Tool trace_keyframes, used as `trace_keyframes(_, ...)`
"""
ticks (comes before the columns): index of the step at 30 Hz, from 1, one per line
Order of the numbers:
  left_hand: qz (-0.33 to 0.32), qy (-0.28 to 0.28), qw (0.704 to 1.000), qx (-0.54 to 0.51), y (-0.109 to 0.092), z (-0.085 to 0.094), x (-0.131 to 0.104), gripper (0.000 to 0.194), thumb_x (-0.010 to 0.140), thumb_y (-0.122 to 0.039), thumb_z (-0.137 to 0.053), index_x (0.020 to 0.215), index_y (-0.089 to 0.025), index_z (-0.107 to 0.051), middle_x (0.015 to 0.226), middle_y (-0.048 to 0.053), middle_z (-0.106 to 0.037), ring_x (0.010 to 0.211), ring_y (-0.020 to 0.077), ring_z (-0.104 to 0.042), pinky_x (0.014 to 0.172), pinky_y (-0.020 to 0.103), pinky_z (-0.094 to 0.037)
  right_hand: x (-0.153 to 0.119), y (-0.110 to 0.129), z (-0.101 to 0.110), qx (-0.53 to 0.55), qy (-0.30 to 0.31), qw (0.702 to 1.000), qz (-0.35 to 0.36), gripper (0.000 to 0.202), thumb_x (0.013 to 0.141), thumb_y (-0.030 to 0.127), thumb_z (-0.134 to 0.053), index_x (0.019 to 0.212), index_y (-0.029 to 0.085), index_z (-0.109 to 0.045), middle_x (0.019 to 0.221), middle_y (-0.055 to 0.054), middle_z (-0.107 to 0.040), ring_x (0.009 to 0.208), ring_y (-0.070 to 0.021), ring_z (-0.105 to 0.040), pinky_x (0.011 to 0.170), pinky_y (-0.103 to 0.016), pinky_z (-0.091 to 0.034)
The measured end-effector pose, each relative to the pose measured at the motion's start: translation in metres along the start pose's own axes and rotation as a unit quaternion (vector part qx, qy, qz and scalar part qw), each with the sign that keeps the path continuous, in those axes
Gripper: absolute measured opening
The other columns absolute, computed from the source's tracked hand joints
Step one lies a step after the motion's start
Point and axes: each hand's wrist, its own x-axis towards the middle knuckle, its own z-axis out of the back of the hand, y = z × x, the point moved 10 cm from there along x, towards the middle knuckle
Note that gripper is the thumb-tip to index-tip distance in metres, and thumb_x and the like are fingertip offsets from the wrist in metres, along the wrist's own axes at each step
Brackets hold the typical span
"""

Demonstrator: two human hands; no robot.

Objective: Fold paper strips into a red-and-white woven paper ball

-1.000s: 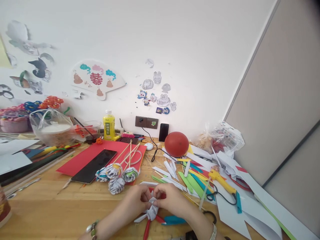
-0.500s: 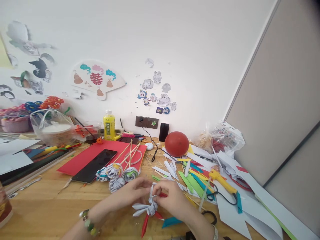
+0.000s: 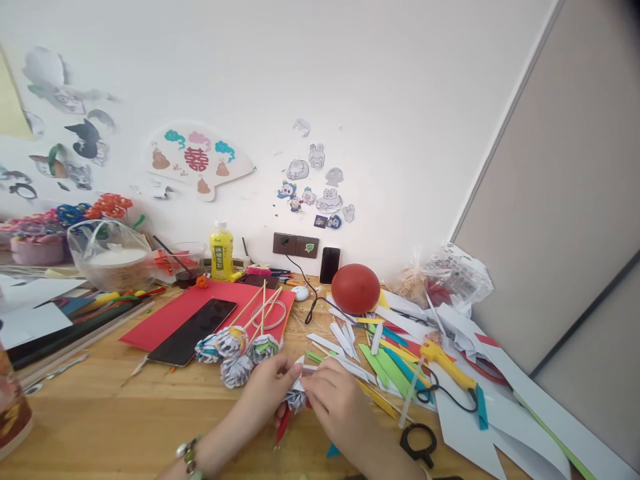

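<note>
My left hand (image 3: 273, 385) and my right hand (image 3: 336, 399) meet low in the middle, both closed on a folded paper flower (image 3: 296, 400). White paper shows between my fingertips, and a red pointed petal (image 3: 282, 427) sticks out below my left hand. My fingers hide much of the flower. Just beyond my left hand lie several crumpled paper flowers (image 3: 236, 370) on wooden sticks. A blue paper piece (image 3: 333, 451) shows partly beside my right forearm.
Paper strips (image 3: 385, 367) are strewn on the right beside a yellow glue gun (image 3: 447, 365) and a black looped handle (image 3: 420, 443). A red balloon (image 3: 355, 289) sits behind. On the left, a dark phone (image 3: 193, 331) rests on red paper (image 3: 145, 327), near a yellow bottle (image 3: 221, 251).
My hands have drawn closer around the flower, covering more of it. The white petals that fanned out to the left are now mostly hidden. The view has shifted slightly.
</note>
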Motion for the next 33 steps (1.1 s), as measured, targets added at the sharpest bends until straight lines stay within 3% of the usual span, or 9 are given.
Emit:
trace_keyframes(3,-0.007,-0.023,1.0,0.009,-0.003,0.004,-0.002,0.045,0.062,-0.069,-0.042,0.057,-0.025,-0.036,0.03,-0.012,-0.033,0.025,0.0109,-0.035,0.03,0.021,-0.023,0.0,0.011,-0.001,-0.021,0.025,0.999,0.04,0.029,0.09,0.01,-0.035,0.092,0.014,-0.063,0.077,-0.009,-0.065,0.073,-0.0196,-0.051,0.065,-0.031,-0.046)
trace_keyframes(9,-0.03,-0.043,0.999,0.013,-0.011,0.01,-0.005,0.041,0.065,-0.064,-0.043,0.057,-0.024,-0.037,0.037,-0.012,-0.035,0.028,0.011,-0.038,0.033,0.023,-0.025,0.001,-0.009,0.004,0.075,-0.002,0.994,-0.074,0.017,0.085,0.019,-0.051,0.098,0.019,-0.062,0.088,-0.006,-0.066,0.085,-0.0198,-0.054,0.076,-0.033,-0.046)
trace_keyframes(14,-0.039,-0.054,0.998,0.021,-0.011,0.011,-0.005,0.038,0.067,-0.061,-0.041,0.056,-0.024,-0.036,0.037,-0.011,-0.035,0.029,0.0112,-0.037,0.034,0.023,-0.026,0.001,0.009,0.002,0.044,0.011,0.999,-0.008,0.02,0.085,0.013,-0.046,0.094,0.018,-0.063,0.087,-0.008,-0.066,0.086,-0.0209,-0.054,0.085,-0.038,-0.042)
trace_keyframes(21,-0.041,-0.058,0.997,0.024,-0.011,0.012,-0.003,0.039,0.062,-0.06,-0.048,0.051,-0.024,-0.036,0.043,-0.008,-0.039,0.039,0.0119,-0.042,0.039,0.023,-0.03,0.0,-0.009,0.002,0.095,0.004,0.991,-0.09,0.018,0.086,0.028,-0.049,0.093,0.02,-0.064,0.083,-0.006,-0.066,0.082,-0.0204,-0.052,0.076,-0.034,-0.043)
trace_keyframes(26,-0.007,-0.02,1.0,0.006,0.001,0.003,0.0,0.045,0.06,-0.069,-0.042,0.054,-0.025,-0.036,0.033,-0.011,-0.034,0.027,0.0112,-0.038,0.03,0.022,-0.026,0.001,-0.004,0.002,0.113,0.005,0.991,-0.067,0.019,0.088,0.028,-0.047,0.083,0.019,-0.063,0.08,-0.006,-0.064,0.08,-0.0192,-0.052,0.077,-0.035,-0.043)
trace_keyframes(29,-0.006,-0.023,1.0,0.003,0.001,0.003,-0.001,0.046,0.06,-0.07,-0.041,0.054,-0.025,-0.035,0.033,-0.011,-0.034,0.026,0.0109,-0.037,0.029,0.022,-0.025,0.0,-0.004,0.002,0.131,0.001,0.99,-0.055,0.017,0.087,0.031,-0.05,0.086,0.019,-0.062,0.083,-0.006,-0.064,0.083,-0.0194,-0.052,0.078,-0.034,-0.043)
trace_keyframes(33,-0.021,-0.045,0.999,0.003,-0.005,0.01,-0.002,0.043,0.063,-0.067,-0.042,0.055,-0.025,-0.035,0.037,-0.011,-0.034,0.028,0.0107,-0.038,0.031,0.022,-0.026,-0.001,-0.011,0.0,0.144,-0.006,0.985,-0.095,0.021,0.087,0.035,-0.05,0.095,0.019,-0.06,0.089,-0.006,-0.062,0.087,-0.0201,-0.051,0.08,-0.034,-0.043)
